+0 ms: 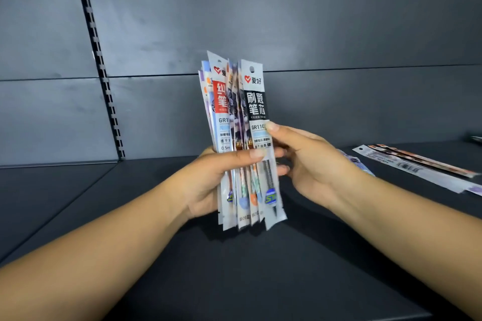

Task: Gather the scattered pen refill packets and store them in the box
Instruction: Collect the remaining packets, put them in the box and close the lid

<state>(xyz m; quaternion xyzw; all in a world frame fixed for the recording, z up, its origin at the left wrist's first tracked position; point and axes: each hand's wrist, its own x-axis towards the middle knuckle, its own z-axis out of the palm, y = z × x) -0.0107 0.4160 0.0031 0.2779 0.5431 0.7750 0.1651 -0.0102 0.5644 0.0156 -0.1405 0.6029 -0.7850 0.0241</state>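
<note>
A: Several pen refill packets (240, 138) stand upright as one fanned bundle above the dark shelf (234, 268). State the grip.

B: The left hand (208, 182) wraps the bundle at its lower half, thumb across the front. The right hand (310, 161) pinches the bundle's right edge, thumb on the front packet, fingers behind. Both hands are closed on the bundle; neither is free.

A: Step in hand?

B: Gathering, judged part done. More loose packets (417, 167) lie flat on the shelf to the right, well apart from the bundle. The bundle's lower ends are uneven, so squaring it up appears to be the present action.

A: Location of the box?

B: Not in view. Its position cannot be stated.

A: Next move?

B: Likely requirement: release the right hand, keep the left hand's hold, and reach right for the flat packets. Risk: the slick sleeves may slide out of a one-handed grip.
</note>
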